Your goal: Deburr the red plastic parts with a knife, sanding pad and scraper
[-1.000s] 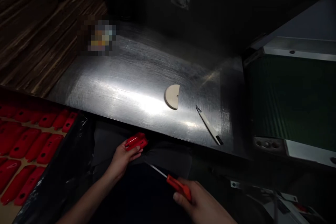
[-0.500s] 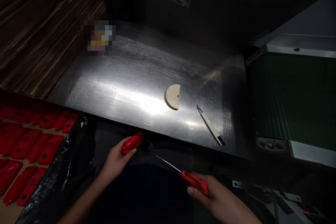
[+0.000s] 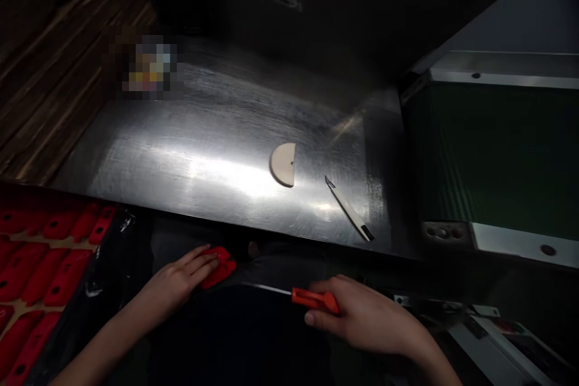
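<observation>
Holding items below the counter (image 3: 190,157) edge: your left hand (image 3: 181,280) grips a red plastic part (image 3: 218,271); your right hand (image 3: 362,316) is closed on a red-handled tool (image 3: 312,298), possibly a screwdriver, its shaft pointing toward the part.

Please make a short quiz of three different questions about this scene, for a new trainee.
1. True or false: the white snap-off utility knife lies on the scratched steel table.
2. What does the right hand grip? A) beige half-disc B) orange-handled thin-shaft tool C) tape roll
3. Fill in: the left hand rests on a small ____ plastic part.

Key: 1 true; 2 B, the orange-handled thin-shaft tool, while the beige half-disc lies untouched; 3 red.
</observation>
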Available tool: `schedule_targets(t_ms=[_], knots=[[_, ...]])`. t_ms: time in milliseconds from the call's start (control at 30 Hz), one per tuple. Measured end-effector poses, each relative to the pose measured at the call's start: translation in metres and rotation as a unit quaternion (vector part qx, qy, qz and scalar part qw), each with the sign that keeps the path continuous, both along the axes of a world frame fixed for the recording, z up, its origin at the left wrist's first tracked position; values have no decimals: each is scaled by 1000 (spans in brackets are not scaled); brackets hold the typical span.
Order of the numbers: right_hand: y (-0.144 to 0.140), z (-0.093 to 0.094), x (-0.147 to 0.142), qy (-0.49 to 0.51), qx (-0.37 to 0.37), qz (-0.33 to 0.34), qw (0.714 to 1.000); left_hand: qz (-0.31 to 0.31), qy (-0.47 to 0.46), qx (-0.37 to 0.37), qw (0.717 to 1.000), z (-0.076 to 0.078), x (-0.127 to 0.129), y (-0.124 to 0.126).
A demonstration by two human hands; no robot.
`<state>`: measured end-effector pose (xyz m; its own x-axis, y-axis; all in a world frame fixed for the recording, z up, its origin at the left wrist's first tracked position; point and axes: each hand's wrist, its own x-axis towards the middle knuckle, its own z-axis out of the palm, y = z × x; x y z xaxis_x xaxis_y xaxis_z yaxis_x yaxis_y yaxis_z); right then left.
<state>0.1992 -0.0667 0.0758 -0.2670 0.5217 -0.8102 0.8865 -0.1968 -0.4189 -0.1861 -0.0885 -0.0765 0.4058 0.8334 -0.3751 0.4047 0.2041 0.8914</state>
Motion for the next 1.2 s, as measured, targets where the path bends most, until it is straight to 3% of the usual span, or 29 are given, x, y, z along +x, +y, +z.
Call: schedule_targets(t_ms=[133,233,333,400,533,667,767,900,967,1067,1133,1200], knots=[[-17,1,-3,18,-11,-21,1000,122,2,-38,992,-2,12,-10],[-32,-8,6,35,-27,-49,998,149,-47,-121,980,2,37,-16],[-52,-31,32,74,14,-108,991,183,-162,-252,936,9,65,-15],[-71,-53,57,83,102,-196,972,203,-211,-309,905,13,79,-13],[-108,-92,98,5,300,-419,857,191,-225,-339,893,15,91,-7],[-116,-113,106,-65,428,-525,733,181,-237,-358,885,13,92,-3],[-98,-130,99,-52,474,-553,683,180,-246,-357,883,13,96,-3],[-61,-168,90,-31,479,-594,646,203,-264,-344,878,18,102,-10],[-46,-186,86,-20,464,-611,641,228,-278,-332,872,22,102,-13],[-32,-202,83,-18,433,-611,663,268,-296,-314,862,33,95,-16],[-30,-204,83,-35,400,-596,695,297,-303,-300,854,42,83,-18],[-32,-203,81,-48,354,-560,748,333,-302,-280,848,53,62,-24]])
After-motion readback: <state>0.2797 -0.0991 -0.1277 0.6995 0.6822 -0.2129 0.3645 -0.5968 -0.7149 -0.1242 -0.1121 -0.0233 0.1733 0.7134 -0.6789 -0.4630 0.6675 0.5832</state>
